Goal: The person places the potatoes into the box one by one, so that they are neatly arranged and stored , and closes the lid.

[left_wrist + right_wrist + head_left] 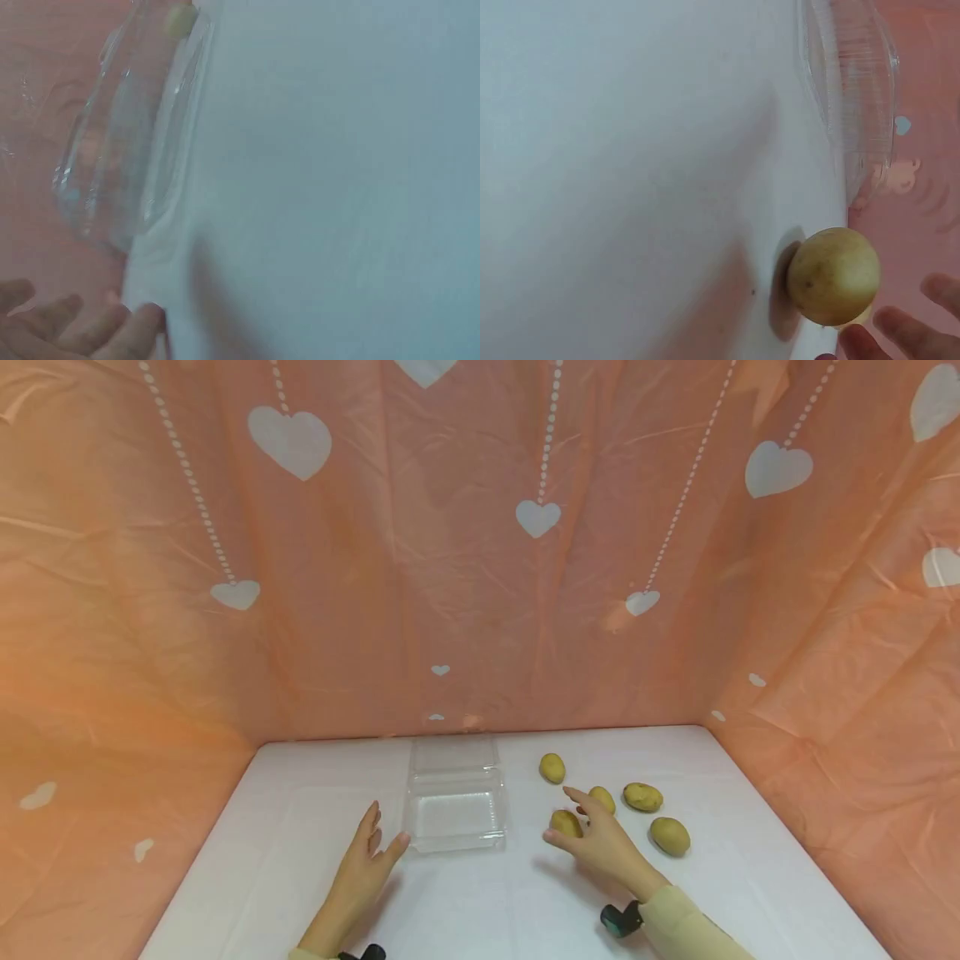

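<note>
A clear plastic clamshell box lies with its lid folded back, near the middle of the table. My left hand hovers at its left front corner, fingers spread and holding nothing. Over on the right, my right hand reaches above a small yellow potato, thumb and fingers apart around it. In the right wrist view that potato rests on the table, just off the fingertips. Behind the right hand, another potato is partly hidden by the fingers.
More potatoes lie around the right hand: one at the back, one to the right and one nearer the front right. A white cloth covers the table. An orange curtain with white hearts closes off the back and sides.
</note>
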`<state>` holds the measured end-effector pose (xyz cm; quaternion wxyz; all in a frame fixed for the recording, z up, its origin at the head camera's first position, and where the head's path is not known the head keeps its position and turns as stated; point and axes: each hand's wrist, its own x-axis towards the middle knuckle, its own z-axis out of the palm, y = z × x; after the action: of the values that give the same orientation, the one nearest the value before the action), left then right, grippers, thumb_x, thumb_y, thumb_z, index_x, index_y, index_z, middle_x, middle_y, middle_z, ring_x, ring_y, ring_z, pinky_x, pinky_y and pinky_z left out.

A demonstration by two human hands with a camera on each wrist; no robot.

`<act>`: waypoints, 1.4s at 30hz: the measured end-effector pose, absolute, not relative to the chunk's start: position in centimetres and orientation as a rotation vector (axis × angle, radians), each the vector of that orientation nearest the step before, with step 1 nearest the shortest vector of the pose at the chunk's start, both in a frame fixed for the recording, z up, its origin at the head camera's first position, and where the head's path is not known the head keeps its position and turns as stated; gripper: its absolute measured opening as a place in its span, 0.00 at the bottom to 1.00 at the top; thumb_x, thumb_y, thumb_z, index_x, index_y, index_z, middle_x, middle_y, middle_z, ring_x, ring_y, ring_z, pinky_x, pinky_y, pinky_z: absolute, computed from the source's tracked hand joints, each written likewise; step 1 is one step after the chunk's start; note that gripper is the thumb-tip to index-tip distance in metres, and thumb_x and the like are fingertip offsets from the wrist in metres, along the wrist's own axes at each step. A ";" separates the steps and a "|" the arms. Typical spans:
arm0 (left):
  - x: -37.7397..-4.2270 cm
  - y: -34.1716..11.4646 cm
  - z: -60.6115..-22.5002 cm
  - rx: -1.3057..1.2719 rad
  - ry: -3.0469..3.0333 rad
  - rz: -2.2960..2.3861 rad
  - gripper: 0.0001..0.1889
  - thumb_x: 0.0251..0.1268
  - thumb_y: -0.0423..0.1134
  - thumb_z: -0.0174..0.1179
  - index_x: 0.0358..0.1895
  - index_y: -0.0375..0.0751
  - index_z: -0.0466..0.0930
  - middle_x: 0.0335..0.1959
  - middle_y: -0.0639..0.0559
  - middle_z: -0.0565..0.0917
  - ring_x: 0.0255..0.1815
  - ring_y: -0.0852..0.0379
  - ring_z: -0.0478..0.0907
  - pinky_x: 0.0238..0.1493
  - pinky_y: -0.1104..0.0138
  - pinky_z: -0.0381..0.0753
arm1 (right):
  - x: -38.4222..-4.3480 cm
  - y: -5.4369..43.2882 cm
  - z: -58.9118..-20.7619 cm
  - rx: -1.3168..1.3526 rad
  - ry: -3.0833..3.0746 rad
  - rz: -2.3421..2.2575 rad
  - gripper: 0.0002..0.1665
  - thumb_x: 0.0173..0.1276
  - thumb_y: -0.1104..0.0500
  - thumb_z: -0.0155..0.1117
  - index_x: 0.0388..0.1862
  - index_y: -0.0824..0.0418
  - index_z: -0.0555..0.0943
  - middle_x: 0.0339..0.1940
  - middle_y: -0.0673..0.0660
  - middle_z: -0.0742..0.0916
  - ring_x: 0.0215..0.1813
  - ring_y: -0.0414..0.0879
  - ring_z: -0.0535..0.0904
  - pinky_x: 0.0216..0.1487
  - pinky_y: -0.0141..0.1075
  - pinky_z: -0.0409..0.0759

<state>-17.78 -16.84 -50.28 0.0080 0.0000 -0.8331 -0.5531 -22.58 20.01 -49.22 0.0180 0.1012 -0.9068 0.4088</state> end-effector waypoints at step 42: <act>-19.7 -15.0 -53.2 0.257 -2.445 -1.987 0.34 0.70 0.54 0.55 0.74 0.42 0.60 0.66 0.37 0.71 0.68 0.40 0.64 0.68 0.49 0.61 | -23.0 20.8 -51.9 0.137 -2.795 1.476 0.31 0.57 0.58 0.75 0.61 0.55 0.77 0.53 0.54 0.82 0.53 0.49 0.77 0.57 0.48 0.75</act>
<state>-19.66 -14.98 -53.21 -0.0099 0.0813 -0.7734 -0.6286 -22.95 20.75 -51.91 -0.0110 0.0433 -0.8834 0.4665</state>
